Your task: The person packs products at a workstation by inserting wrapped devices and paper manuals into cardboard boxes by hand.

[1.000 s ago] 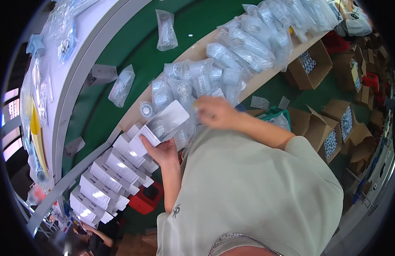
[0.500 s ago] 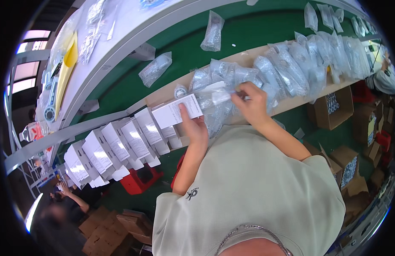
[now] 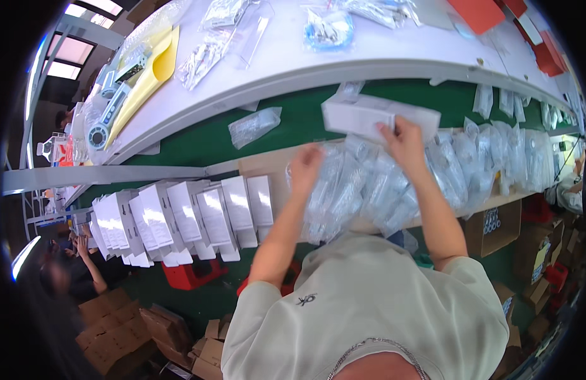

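A white cardboard box (image 3: 352, 118), slightly blurred, is held up lengthwise over the far edge of the bench. My right hand (image 3: 404, 144) grips its near side, thumb on the face toward me. Close by, my left hand (image 3: 307, 166) is off the box, over the left end of a heap of bubble-wrap bags (image 3: 350, 183); its fingers are smeared by motion. Bluish-white parts show dimly through the clear wrap. To the left of my left hand stands a row of white boxes (image 3: 232, 209), leaning on one another, several with flaps sticking out.
A white shelf (image 3: 267, 76) crosses beyond the bench, holding bagged parts and a yellow sheet (image 3: 155, 73). One bubble-wrap bag (image 3: 255, 126) lies beyond the bench. Red stools (image 3: 193, 273) and cardboard boxes (image 3: 112, 326) are below. Another person's arm (image 3: 91, 263) shows at lower left.
The white box has passed from my left hand to my right and moved right and away from me. My left hand has let go of it. The view has shifted, showing more shelf.
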The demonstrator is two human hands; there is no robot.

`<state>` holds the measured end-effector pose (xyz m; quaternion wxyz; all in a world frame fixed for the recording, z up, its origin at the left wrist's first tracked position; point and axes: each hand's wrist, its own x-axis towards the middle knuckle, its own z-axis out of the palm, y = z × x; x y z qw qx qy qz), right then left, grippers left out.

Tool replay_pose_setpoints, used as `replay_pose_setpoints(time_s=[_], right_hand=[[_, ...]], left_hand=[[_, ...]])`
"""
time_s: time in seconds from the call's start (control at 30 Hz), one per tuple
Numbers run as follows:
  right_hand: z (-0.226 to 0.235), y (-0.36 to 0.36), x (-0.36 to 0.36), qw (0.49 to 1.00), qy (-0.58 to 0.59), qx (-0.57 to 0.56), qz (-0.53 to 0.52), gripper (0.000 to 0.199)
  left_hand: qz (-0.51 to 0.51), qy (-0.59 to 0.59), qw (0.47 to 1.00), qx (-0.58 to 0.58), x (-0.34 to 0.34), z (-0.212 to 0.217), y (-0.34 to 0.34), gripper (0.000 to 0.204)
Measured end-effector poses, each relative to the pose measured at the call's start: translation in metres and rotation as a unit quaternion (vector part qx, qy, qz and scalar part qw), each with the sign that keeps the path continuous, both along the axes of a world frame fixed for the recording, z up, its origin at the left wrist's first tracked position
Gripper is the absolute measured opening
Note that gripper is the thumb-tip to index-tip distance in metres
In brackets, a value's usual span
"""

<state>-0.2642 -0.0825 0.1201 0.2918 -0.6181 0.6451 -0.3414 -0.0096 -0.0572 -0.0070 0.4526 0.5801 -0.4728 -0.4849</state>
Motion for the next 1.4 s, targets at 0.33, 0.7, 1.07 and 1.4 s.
replay_pose_setpoints(time_s=[0.33, 0.7, 1.07, 1.4], right_hand=[[-0.096, -0.131, -0.09, 0.876, 0.407, -0.255, 0.047, 0.028], [-0.202, -0.162, 0.059, 0.986, 0.112, -0.059, 0.106, 0.045], [-0.165, -0.14, 0.085, 0.987, 0.071, -0.016, 0.14, 0.063], [-0.073, 0.041, 0.022, 0.769, -0.537, 0.347, -0.006, 0.063]], left_hand=[[0.012, -0.722, 0.68, -0.125, 0.215, -0.107, -0.151, 0.045], [-0.109, -0.625, 0.764, -0.118, 0.186, -0.024, -0.118, 0.045], [0.184, -0.393, 0.896, 0.098, 0.062, 0.024, 0.078, 0.049], [0.351, -0.654, 0.66, -0.113, 0.186, 0.165, 0.113, 0.066]])
